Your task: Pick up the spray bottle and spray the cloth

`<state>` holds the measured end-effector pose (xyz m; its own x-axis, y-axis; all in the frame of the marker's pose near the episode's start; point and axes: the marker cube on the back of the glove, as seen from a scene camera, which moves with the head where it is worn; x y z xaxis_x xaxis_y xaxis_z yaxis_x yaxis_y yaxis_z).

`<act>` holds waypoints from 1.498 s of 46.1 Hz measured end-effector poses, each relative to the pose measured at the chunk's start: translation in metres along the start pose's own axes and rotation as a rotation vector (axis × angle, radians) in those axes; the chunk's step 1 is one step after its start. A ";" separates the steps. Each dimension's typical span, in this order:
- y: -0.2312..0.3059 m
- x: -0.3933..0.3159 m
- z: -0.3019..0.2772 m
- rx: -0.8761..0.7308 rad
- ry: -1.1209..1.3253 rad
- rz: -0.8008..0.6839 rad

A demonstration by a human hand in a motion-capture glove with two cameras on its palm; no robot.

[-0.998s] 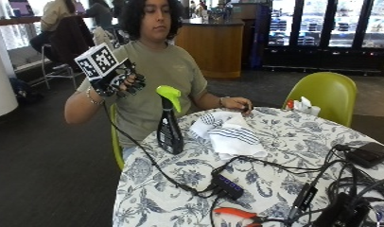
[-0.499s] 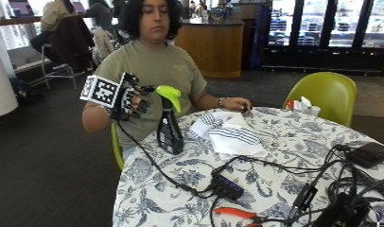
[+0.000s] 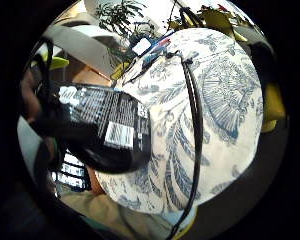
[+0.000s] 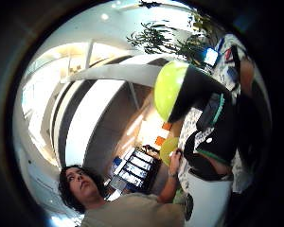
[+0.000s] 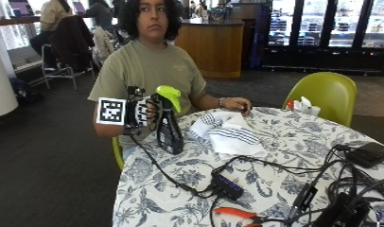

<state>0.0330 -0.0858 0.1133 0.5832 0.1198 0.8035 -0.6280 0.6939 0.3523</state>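
Outside view: your grip (image 5: 144, 112) curls around the neck of the black spray bottle (image 5: 169, 127) with its lime head, standing left of centre on the desk (image 5: 274, 179), beside the striped cloth (image 5: 233, 134). Little-finger view: the bottle's printed label (image 3: 107, 122) shows. Thumb view: only the lime head (image 4: 169, 90).

Gloved right hand (image 5: 144, 112) raised at the table edge, fingers curled, bare left hand (image 5: 237, 104) resting flat
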 end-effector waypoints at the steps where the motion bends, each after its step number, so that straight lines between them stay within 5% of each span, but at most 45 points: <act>1: -0.001 0.000 0.001 0.009 0.006 -0.003; 7: -0.019 0.000 0.007 0.140 0.065 -0.101; 17: -0.015 -0.004 0.000 0.130 0.068 -0.105; 32: 0.061 -0.031 -0.046 -0.165 0.235 -0.111; 37: 0.077 -0.038 -0.054 -0.124 0.279 -0.006; 45: 0.113 -0.031 -0.084 -0.300 0.408 -0.184; 57: 0.135 -0.031 -0.113 -0.337 0.582 -0.138; 69: 0.121 -0.027 -0.104 -0.335 0.505 -0.127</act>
<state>-0.0053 0.0686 0.0845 0.8660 0.2860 0.4102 -0.3895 0.9002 0.1947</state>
